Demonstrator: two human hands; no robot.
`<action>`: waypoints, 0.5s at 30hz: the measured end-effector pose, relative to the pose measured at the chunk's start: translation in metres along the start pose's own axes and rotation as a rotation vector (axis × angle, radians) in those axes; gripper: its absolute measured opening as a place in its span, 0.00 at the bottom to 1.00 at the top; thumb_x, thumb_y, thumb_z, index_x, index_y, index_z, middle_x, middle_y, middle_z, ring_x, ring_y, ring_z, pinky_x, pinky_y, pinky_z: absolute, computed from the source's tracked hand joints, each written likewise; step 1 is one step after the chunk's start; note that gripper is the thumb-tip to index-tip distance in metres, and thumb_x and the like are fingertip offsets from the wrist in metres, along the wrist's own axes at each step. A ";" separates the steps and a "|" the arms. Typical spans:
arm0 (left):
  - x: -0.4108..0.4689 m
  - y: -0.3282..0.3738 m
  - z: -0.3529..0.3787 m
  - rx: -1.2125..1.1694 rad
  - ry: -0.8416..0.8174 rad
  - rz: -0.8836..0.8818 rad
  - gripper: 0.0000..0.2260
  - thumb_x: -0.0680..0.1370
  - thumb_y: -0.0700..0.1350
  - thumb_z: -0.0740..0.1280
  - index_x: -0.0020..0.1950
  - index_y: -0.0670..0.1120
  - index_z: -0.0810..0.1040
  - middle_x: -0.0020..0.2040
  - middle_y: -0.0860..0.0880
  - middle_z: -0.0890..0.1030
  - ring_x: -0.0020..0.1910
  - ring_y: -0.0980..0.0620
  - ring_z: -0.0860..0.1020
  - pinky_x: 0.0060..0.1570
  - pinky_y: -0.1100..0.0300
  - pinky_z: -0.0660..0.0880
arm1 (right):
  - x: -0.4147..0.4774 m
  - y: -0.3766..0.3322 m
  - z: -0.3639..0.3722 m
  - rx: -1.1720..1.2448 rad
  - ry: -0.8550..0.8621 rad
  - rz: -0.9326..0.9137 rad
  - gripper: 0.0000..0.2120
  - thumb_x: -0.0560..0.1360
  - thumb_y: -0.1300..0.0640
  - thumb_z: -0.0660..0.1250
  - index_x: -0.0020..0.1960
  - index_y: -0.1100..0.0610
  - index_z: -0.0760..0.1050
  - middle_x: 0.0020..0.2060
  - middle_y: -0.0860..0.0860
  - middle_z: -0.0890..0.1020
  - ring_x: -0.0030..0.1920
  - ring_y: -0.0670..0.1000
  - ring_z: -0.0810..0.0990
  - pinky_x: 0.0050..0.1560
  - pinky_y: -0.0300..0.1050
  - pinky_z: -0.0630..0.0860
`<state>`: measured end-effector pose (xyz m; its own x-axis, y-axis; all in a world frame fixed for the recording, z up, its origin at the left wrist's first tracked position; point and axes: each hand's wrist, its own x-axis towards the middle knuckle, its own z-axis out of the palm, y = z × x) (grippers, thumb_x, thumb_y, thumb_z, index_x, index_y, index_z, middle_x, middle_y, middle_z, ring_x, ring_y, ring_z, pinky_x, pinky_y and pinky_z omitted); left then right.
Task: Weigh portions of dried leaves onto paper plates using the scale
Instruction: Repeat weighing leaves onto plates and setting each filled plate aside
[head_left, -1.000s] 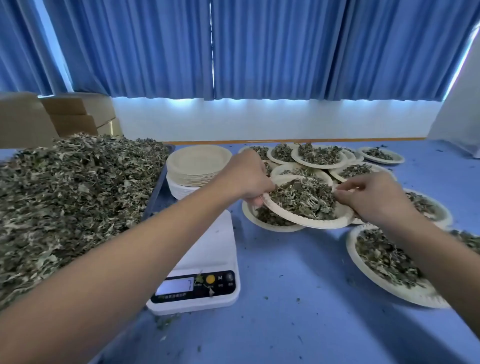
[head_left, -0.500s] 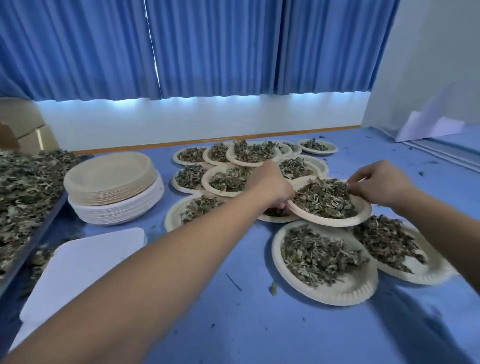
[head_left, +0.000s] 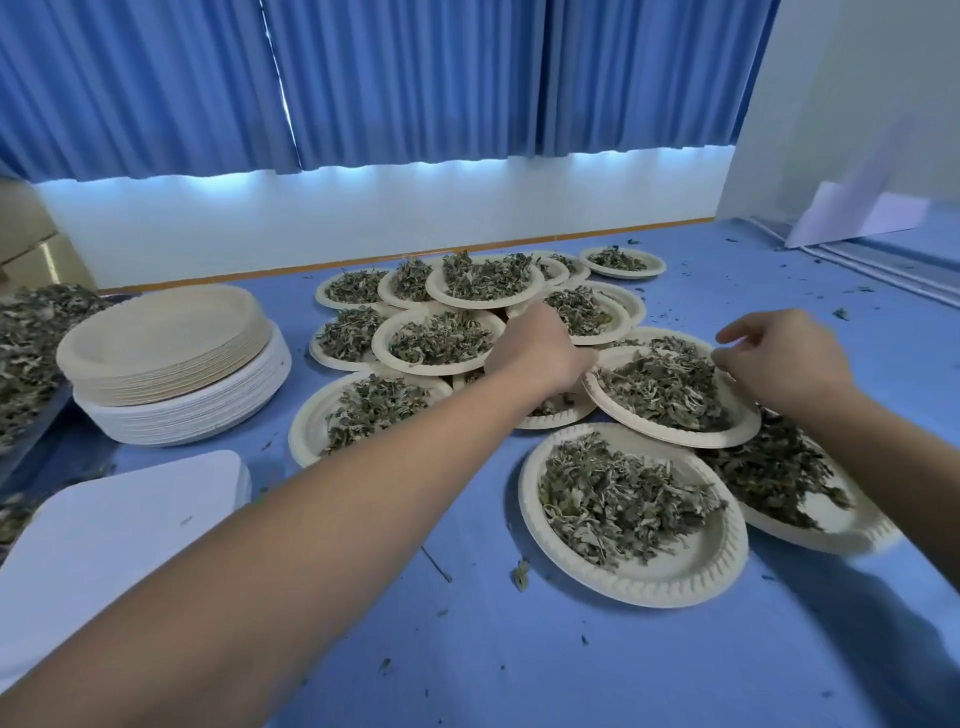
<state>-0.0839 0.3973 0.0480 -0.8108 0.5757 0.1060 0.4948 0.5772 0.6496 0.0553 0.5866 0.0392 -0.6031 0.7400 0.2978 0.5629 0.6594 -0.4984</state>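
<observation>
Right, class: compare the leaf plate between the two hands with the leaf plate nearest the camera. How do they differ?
The plate between the hands sits propped on the rims of neighbouring plates; the nearest plate lies flat on the blue table. The left hand and right hand are at the first plate's rim; no hand is near the nearest plate. Both are tan paper plates heaped with dried leaves.
</observation>
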 end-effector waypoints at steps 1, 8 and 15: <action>-0.001 -0.003 -0.005 -0.025 0.024 0.016 0.15 0.77 0.51 0.72 0.45 0.38 0.84 0.33 0.46 0.81 0.31 0.48 0.77 0.39 0.54 0.78 | -0.003 -0.007 0.000 0.015 0.045 -0.041 0.07 0.76 0.56 0.71 0.53 0.52 0.83 0.45 0.51 0.84 0.48 0.59 0.81 0.50 0.50 0.77; -0.022 -0.046 -0.061 0.024 0.104 0.173 0.12 0.80 0.43 0.64 0.42 0.43 0.84 0.39 0.47 0.86 0.35 0.41 0.83 0.38 0.49 0.82 | -0.042 -0.112 0.024 0.174 0.004 -0.443 0.09 0.77 0.56 0.68 0.54 0.48 0.82 0.41 0.42 0.82 0.38 0.48 0.79 0.43 0.46 0.75; -0.069 -0.127 -0.164 0.138 0.238 0.260 0.06 0.74 0.37 0.68 0.45 0.44 0.84 0.41 0.48 0.84 0.42 0.51 0.81 0.48 0.54 0.75 | -0.086 -0.248 0.073 0.176 -0.217 -0.844 0.07 0.76 0.55 0.68 0.52 0.54 0.83 0.43 0.51 0.82 0.44 0.54 0.80 0.48 0.51 0.77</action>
<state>-0.1422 0.1898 0.0815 -0.6946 0.5716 0.4368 0.7179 0.5113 0.4725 -0.0738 0.3494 0.0780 -0.8815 -0.0371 0.4706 -0.2022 0.9306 -0.3053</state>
